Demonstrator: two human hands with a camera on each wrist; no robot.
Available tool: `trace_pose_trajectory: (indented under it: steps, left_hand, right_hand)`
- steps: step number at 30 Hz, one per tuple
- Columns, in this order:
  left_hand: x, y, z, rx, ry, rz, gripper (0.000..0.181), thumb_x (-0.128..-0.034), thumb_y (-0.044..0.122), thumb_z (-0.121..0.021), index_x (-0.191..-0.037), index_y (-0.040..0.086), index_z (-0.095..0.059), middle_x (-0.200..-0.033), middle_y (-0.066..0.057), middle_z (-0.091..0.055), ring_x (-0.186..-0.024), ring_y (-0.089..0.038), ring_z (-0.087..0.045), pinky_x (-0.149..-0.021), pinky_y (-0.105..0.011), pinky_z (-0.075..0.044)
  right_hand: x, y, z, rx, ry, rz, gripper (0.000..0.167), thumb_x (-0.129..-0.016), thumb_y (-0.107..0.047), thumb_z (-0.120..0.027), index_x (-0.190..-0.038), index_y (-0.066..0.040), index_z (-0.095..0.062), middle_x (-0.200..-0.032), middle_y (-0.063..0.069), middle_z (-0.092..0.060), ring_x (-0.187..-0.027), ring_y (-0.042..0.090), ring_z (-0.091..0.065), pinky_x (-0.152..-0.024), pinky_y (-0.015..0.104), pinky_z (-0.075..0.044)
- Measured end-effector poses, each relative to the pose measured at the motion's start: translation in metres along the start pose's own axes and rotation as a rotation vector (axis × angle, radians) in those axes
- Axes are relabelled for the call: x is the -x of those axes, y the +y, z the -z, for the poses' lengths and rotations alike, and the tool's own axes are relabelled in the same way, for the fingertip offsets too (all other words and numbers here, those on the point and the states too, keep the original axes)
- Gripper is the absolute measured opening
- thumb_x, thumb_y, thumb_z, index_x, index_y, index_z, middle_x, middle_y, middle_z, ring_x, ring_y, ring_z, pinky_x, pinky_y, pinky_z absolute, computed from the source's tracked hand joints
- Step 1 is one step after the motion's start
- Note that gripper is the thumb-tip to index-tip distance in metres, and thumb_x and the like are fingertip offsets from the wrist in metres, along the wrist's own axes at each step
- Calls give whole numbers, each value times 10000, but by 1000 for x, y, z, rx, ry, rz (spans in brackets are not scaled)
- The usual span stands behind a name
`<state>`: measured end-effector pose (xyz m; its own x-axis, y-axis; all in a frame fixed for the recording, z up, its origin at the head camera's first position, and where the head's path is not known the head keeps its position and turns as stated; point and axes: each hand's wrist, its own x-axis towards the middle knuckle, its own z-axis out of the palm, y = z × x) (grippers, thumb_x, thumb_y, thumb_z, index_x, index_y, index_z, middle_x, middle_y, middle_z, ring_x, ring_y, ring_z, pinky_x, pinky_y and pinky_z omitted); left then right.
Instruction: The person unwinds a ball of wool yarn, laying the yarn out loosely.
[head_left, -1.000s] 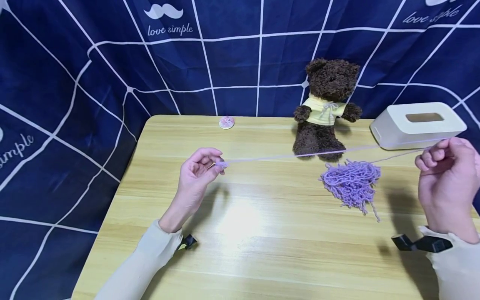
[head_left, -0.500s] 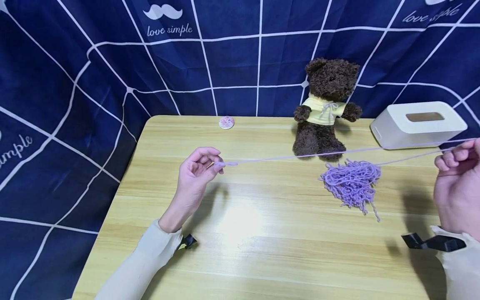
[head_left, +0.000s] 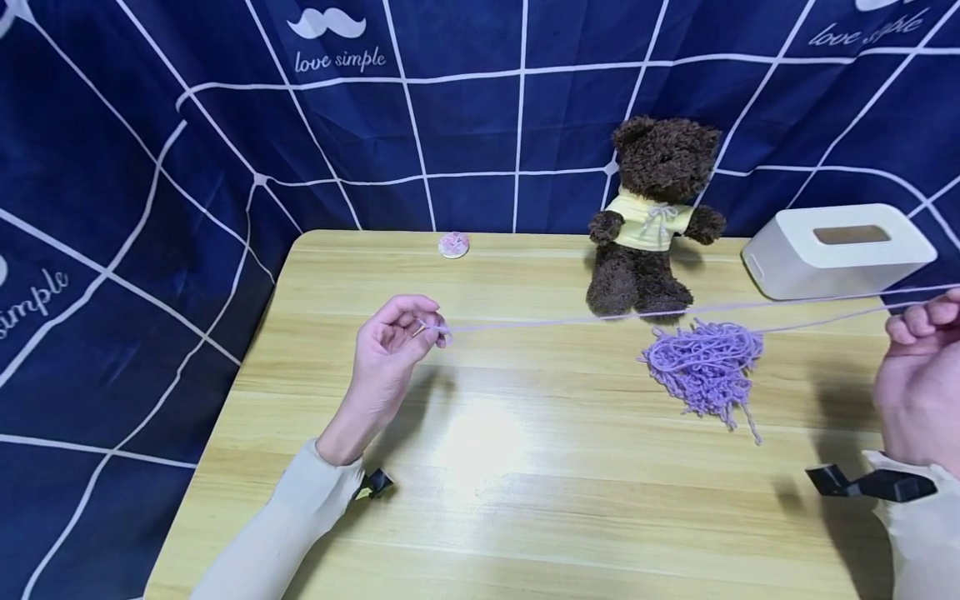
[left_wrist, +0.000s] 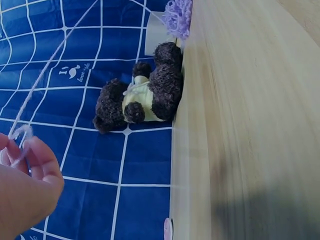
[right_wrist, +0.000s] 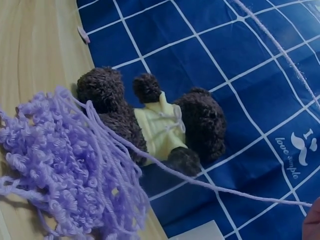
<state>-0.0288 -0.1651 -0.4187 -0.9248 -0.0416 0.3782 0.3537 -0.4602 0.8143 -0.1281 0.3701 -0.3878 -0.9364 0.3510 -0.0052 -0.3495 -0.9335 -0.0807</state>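
Note:
Purple yarn (head_left: 555,322) stretches in a taut strand above the table between the two hands. My left hand (head_left: 392,354) pinches one end of it between thumb and fingers; a small loop shows at the fingertips in the left wrist view. At the right edge, my right hand (head_left: 921,375) holds the yarn with curled fingers, its fingertips partly cut off by the frame. A second strand runs from that hand down to a tangled pile of purple yarn (head_left: 705,367) on the table. Only a sliver of the right hand (right_wrist: 312,222) shows in the right wrist view.
A brown teddy bear (head_left: 660,217) in a yellow shirt sits behind the pile. To its right stands a white tissue box (head_left: 840,250). A round pink disc (head_left: 453,244) lies by the back edge of the wooden table (head_left: 600,517), before a blue gridded cloth (head_left: 465,125).
My right hand has moved right, partly out of the head view, drawing the strand longer. The small loop sticking out at my left fingertips has shrunk. My left hand has stayed nearly still.

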Motion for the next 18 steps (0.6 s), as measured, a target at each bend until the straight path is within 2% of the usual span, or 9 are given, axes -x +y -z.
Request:
trace_pose_trajectory:
  steps: [7,11,13,18]
  left_hand:
    - [1,-1,4,28,-30,-3,265,-984,-206,-587,-1193,-80,-692,-999,-145,-759,-905,-224,-734,-837,-302,-631]
    - [1,-2,6,14,-3,-6,265,-973,-212,-595,-1171,-71,-699,-978,-133,-747,-863,-204,-720,-815,-298,-633]
    - [1,-1,6,6,13,-3,287,-969,-210,-599,-1156,-26,-716,-971,-130,-743,-850,-201,-717,-806,-289,-631]
    - [1,-1,7,-4,23,-1,297,-979,-206,-600,-1142,-2,-740,-957,-126,-746,-843,-196,-716,-798,-284,-629]
  right_hand:
    - [0,-2,1,13,5,-14,93,-1012,38,-523,-988,102,-460,-709,167,-403,-500,251,-323,-498,236,-150]
    - [-2,-3,4,-52,-6,17,93,-998,75,-500,-970,89,-413,-702,176,-380,-493,254,-314,-465,246,-179]
    - [-4,-4,6,-79,-7,36,111,-984,94,-492,-951,85,-387,-706,177,-369,-492,258,-312,-440,259,-196]
    - [-7,-7,7,-34,15,35,108,-989,71,-508,-961,87,-405,-709,172,-380,-491,252,-314,-430,263,-203]
